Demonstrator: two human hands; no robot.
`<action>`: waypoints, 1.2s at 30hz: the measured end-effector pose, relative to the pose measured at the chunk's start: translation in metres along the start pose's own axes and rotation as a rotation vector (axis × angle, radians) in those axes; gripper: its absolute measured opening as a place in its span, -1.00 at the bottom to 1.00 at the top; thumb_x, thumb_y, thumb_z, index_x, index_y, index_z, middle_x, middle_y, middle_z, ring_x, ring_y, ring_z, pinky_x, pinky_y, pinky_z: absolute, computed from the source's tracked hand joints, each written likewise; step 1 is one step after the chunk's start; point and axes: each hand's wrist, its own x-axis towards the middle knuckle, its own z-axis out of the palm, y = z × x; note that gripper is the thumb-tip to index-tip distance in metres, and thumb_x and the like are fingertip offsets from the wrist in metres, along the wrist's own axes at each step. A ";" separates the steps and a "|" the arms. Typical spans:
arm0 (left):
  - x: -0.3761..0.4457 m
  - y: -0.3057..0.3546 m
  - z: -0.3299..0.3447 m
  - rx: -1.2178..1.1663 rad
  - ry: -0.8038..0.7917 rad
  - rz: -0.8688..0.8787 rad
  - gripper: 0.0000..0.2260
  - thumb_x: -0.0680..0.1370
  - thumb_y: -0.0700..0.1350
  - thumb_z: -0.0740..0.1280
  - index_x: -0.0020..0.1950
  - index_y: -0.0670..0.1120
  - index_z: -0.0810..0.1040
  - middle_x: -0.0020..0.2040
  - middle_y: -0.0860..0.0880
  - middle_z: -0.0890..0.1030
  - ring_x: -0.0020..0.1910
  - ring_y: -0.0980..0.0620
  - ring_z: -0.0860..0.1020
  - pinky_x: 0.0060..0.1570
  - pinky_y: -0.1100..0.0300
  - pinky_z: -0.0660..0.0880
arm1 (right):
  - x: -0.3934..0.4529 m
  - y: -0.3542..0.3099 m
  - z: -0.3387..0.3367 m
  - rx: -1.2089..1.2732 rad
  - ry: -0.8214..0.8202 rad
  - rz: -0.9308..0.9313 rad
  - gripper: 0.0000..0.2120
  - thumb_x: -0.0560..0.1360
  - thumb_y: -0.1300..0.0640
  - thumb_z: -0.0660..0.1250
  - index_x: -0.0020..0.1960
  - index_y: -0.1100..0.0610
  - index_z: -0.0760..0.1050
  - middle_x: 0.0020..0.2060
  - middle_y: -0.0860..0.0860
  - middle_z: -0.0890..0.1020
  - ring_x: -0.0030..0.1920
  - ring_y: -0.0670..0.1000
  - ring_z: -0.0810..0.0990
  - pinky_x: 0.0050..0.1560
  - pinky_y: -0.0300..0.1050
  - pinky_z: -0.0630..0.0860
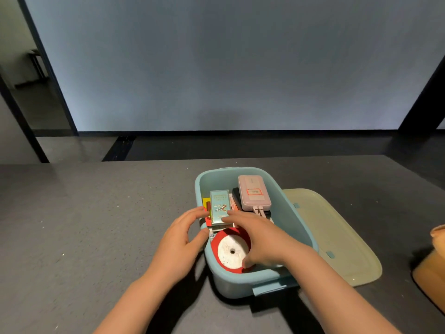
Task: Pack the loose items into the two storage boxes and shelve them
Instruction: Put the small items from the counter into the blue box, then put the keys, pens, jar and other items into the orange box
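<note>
**Blue storage box: both hands at the teal carton**

The blue storage box [296,227] stands open on the dark grey table [84,213], near its front edge. Its pale translucent lid [337,232] lies flat on the table, just beside the box on the right.

Contents of the box:
- A pink power bank [253,192] lies at the far end, on top of a dark flat item [237,197].
- A teal carton [219,206] lies on top of the stacked packets at the left side.
- A red-rimmed white roll [231,252] sits at the near end.

The left hand [179,239] is over the left wall of the box, fingers loosely curved, fingertips touching the left edge of the teal carton. The right hand [261,239] reaches into the box over the roll, fingers extended, fingertips on the near right corner of the carton. Whether either hand actually pinches the carton cannot be determined from this angle.

An orange-brown object [433,266] is partly visible at the right edge of the table.
</note>
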 end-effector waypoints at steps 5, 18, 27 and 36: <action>0.001 0.014 -0.002 0.070 -0.021 0.050 -0.71 0.56 -0.07 0.30 0.25 0.17 0.47 0.24 0.36 0.41 0.26 0.35 0.35 0.32 0.19 0.32 | -0.022 -0.010 -0.015 0.076 0.225 0.048 -0.28 0.35 -0.01 0.47 0.42 -0.22 0.24 0.39 -0.24 0.36 0.38 -0.11 0.33 0.37 -0.01 0.35; -0.029 0.066 0.035 0.015 -0.389 0.459 -0.72 0.51 -0.13 0.36 0.22 0.06 0.53 0.24 0.19 0.47 0.26 0.17 0.41 0.27 0.17 0.34 | -0.169 -0.048 0.021 0.115 0.699 0.593 -0.50 0.47 -0.01 0.34 0.39 -0.11 0.34 0.36 -0.17 0.40 0.37 -0.11 0.31 0.33 -0.13 0.30; -0.138 0.141 0.125 -0.141 -0.786 0.698 -0.73 0.55 -0.03 0.30 0.25 0.13 0.47 0.27 0.24 0.41 0.28 0.26 0.33 0.28 0.22 0.25 | -0.364 -0.093 0.068 0.130 0.884 1.132 -0.50 0.49 -0.04 0.33 0.40 -0.11 0.32 0.36 -0.20 0.37 0.37 -0.14 0.30 0.32 -0.21 0.28; -0.256 0.229 0.218 -0.256 -0.994 0.798 -0.71 0.52 -0.11 0.35 0.21 0.13 0.49 0.19 0.29 0.41 0.21 0.30 0.34 0.19 0.37 0.21 | -0.527 -0.096 0.106 0.169 1.031 1.395 -0.49 0.46 -0.07 0.36 0.38 -0.15 0.33 0.31 -0.23 0.41 0.33 -0.17 0.35 0.27 -0.25 0.32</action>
